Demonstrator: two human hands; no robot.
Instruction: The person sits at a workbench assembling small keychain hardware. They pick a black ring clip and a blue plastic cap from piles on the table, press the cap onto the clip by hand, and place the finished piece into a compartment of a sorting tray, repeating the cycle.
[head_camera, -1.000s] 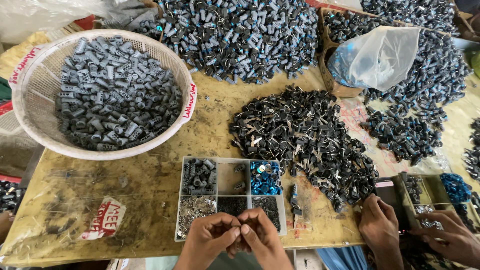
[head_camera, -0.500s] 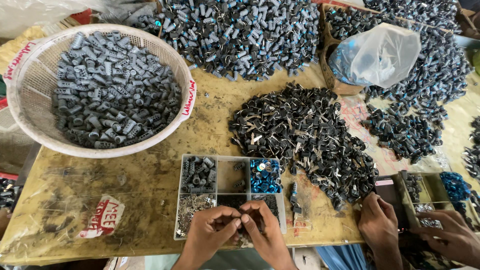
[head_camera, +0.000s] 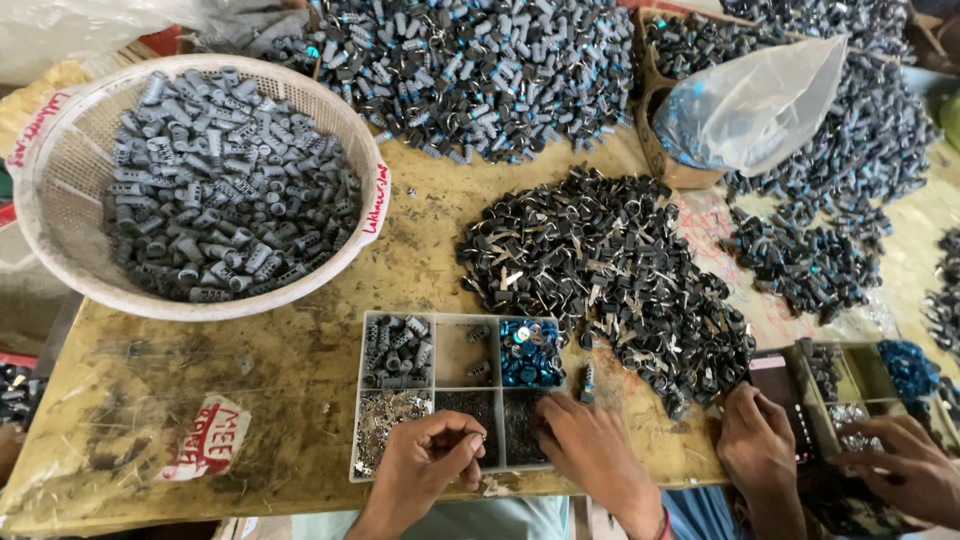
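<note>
My left hand (head_camera: 432, 457) hovers over the front edge of a clear compartment tray (head_camera: 448, 325). Its thumb and fingers are curled into a pinch, and anything between them is too small to see. My right hand (head_camera: 590, 448) lies palm down on the tray's front right corner, fingers spread, with the fingertips in a compartment of fine dark parts (head_camera: 520, 425). The tray also holds grey ribbed pieces (head_camera: 398, 350), blue shiny discs (head_camera: 530, 352) and small silvery metal bits (head_camera: 385, 420).
A white mesh basket (head_camera: 60, 170) of grey ribbed pieces stands at the back left. A heap of black clips (head_camera: 610, 270) lies behind the tray, and a grey-blue pile (head_camera: 480, 70) lies further back. A plastic bag (head_camera: 750, 105) is at the back right. A co-worker's hands (head_camera: 760, 450) work at another tray (head_camera: 850, 395) on the right.
My hands were pressed together in front of the tray. They have come apart: the left stays pinched over the front edge, and the right has moved onto the tray's front right corner.
</note>
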